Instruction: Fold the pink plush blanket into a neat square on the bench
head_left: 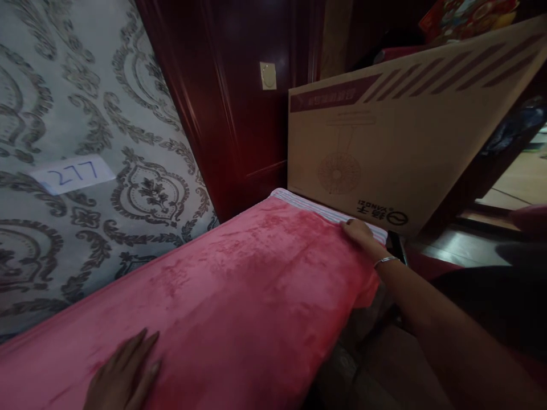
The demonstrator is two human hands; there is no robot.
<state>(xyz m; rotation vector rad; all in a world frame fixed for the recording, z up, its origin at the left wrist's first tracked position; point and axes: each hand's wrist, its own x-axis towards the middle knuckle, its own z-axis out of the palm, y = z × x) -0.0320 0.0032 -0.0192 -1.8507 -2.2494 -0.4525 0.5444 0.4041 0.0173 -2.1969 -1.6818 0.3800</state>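
A pink fleece blanket [205, 290] lies over a long raised surface, with a pale striped hem [325, 210] along its far end. My right hand [359, 234], a silver bangle [386, 261] on its wrist, curls over that hem and grips it. At the lower left, my left hand [123, 373] rests on the pink fleece with its fingers spread. What lies under the blanket is hidden.
A grey patterned surface [85, 114] with a paper label reading 277 [72, 173] rises on the left. A large cardboard box [384, 136] printed with a fan stands behind the hem. Behind it are a dark red wooden panel [222, 114] and a wooden floor [465, 245].
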